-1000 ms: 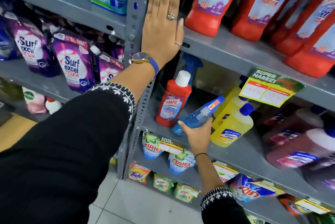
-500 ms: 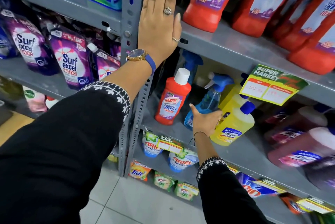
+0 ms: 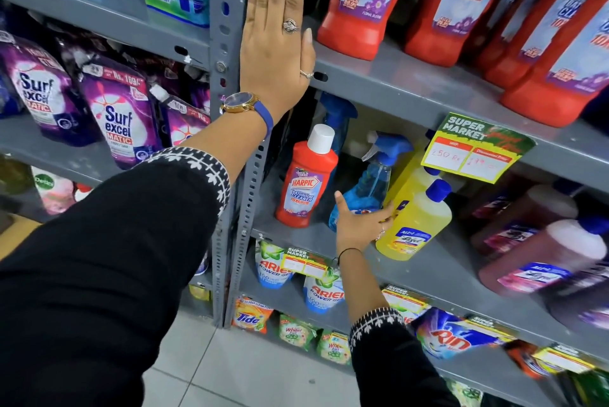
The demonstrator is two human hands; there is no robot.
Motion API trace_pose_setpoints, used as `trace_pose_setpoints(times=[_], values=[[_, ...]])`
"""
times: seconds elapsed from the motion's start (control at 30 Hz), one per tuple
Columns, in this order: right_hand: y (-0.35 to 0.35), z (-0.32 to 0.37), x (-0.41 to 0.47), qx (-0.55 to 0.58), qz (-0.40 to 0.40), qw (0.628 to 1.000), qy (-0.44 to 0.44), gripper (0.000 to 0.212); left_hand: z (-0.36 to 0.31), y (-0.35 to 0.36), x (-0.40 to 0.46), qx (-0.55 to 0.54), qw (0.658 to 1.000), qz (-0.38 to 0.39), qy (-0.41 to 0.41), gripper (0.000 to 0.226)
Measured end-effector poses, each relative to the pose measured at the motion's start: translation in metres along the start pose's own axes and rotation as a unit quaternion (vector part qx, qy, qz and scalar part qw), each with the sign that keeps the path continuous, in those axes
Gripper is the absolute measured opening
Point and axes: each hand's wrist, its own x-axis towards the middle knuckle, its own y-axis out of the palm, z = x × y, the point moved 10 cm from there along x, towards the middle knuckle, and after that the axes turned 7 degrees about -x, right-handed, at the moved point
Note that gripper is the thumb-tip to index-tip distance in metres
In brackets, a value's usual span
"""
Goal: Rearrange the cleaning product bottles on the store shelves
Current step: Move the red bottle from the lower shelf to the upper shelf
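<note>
Spray bottle (image 3: 370, 190) between Harpic bottle (image 3: 304, 184), yellow bottle (image 3: 415, 222).

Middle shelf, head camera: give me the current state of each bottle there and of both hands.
Blue spray bottle: tilted, base held by the right hand.
Small red bottle: upright, capped, untouched.
Front yellow bottle: leaning, capped, fingers touching it.
Right hand: closed around the spray bottle's base.
Left hand: open, flat against the shelf post.
</note>
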Motion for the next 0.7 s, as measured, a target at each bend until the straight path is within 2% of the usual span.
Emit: trace_pose_setpoints(times=[0.07, 0.13, 0.3, 0.37, 0.5, 0.6, 0.7], values=[[-0.005, 0.01, -0.021, 0.063, -0.042, 0.996, -0.045, 0.083, 0.002, 0.001, -0.001, 0.002, 1.0, -0.003, 0.001, 0.054], [0.012, 0.023, -0.04, 0.105, 0.006, 0.991, -0.08, 0.066, 0.002, 0.0, -0.001, 0.005, 1.0, -0.006, 0.002, 0.054], [0.078, 0.039, -0.053, 0.106, 0.215, 0.966, -0.093, 0.081, 0.002, 0.001, 0.0, 0.002, 1.0, -0.001, 0.001, 0.055], [0.094, 0.031, -0.052, 0.078, 0.266, 0.957, -0.081, 0.077, 0.003, 0.001, 0.0, 0.002, 1.0, 0.001, -0.002, 0.057], [0.098, 0.013, -0.046, 0.043, 0.275, 0.957, -0.083, 0.05, 0.002, 0.001, 0.001, -0.001, 1.0, 0.001, 0.003, 0.057], [0.089, 0.012, -0.052, 0.103, 0.265, 0.954, -0.095, 0.048, 0.002, 0.001, 0.001, -0.014, 1.0, 0.0, 0.003, 0.058], [0.087, 0.018, -0.069, 0.162, 0.304, 0.936, -0.078, 0.049, 0.001, 0.001, 0.001, -0.015, 1.0, -0.002, 0.007, 0.058]])
